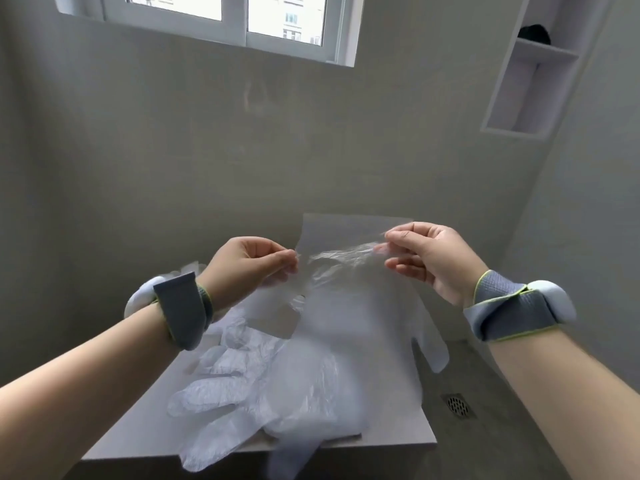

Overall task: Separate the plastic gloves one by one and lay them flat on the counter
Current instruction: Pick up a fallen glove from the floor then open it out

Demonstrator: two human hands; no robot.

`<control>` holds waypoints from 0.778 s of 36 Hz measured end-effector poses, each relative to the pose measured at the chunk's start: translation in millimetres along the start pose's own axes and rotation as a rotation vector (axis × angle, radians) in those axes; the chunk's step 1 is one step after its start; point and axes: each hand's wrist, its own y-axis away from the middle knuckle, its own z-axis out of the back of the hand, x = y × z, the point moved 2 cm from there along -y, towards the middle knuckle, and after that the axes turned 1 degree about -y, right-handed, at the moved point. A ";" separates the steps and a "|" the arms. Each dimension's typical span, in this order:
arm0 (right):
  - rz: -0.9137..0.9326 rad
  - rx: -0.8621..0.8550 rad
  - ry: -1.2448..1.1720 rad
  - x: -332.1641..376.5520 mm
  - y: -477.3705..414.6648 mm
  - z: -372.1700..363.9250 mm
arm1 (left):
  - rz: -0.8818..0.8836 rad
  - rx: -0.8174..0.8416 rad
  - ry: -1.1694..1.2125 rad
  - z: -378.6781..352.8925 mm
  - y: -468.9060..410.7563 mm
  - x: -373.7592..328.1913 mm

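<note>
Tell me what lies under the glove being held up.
Under the held glove, a pile of plastic gloves lies on the counter, hazy through the film. Their count and the counter beneath them are hidden.

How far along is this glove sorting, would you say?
Done: unclear; the gloves on the counter overlap, some crumpled, none plainly flat. In hand: the left hand and right hand pinch one clear glove, held above them. Left: laying it flat, then separating the rest.

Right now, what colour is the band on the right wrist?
Grey with a thin yellow-green edge; the wristband shows best in the head view.
</note>
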 end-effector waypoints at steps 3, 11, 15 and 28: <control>-0.019 -0.004 -0.090 -3.4 -18.2 6.9 | 0.006 -0.008 0.028 -7.8 -17.0 6.5; 0.010 -0.141 -0.151 3.6 -72.1 27.9 | 0.014 -0.126 -0.009 -10.0 -55.0 22.2; 0.067 -0.195 -0.127 12.7 -101.4 33.3 | 0.016 -0.154 0.001 -15.6 -72.4 30.5; 0.191 -0.163 0.017 -17.0 -166.7 1.1 | 0.220 -0.050 0.326 -31.5 -117.3 61.1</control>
